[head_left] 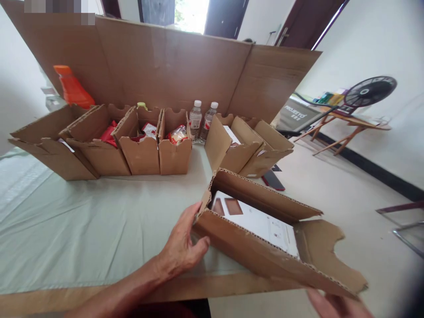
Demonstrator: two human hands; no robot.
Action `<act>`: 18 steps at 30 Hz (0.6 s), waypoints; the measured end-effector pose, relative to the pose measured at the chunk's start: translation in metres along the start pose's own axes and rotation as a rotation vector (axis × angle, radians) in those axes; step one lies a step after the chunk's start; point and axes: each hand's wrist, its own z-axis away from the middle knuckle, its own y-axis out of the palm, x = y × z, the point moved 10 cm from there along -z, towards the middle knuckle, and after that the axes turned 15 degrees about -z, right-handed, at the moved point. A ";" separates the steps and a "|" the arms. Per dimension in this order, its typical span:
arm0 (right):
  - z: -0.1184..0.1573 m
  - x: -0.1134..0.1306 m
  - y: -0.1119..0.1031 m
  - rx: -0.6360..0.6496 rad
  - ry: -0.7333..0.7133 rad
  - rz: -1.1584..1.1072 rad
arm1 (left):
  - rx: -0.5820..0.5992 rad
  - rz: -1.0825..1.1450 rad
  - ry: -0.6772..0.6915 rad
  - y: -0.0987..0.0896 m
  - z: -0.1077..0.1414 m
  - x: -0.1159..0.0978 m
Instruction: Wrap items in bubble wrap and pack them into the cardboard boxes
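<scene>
A long open-topped cardboard box (251,247) slants across the front right of the table, its right end past the table's edge. Inside it lies a white carton (255,218) with brown pictures and small print. My left hand (180,243) is closed on the box's left end, fingers against the end wall and thumb on the near side. My right hand (334,304) supports the right end from below, at the bottom of the view. Its fingers are partly hidden under the cardboard.
Several open cardboard bins (144,154) stand in a row at the back left, some with packets inside. Two water bottles (196,119) separate them from more bins (232,148) at right. Behind rise a cardboard panel (165,66) and an orange bottle (73,88). A fan (369,92) stands farther right.
</scene>
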 end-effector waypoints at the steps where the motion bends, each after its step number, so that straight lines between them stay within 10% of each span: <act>1: 0.001 0.007 0.016 0.048 -0.007 0.019 | -0.022 0.005 0.003 0.000 0.001 0.000; 13: -0.041 0.124 0.262 0.647 -0.187 -0.288 | -0.494 -0.158 -0.278 -0.168 0.011 0.080; 18: -0.039 0.116 0.312 0.735 -0.100 -0.416 | -0.546 -0.189 -0.324 -0.182 0.006 0.106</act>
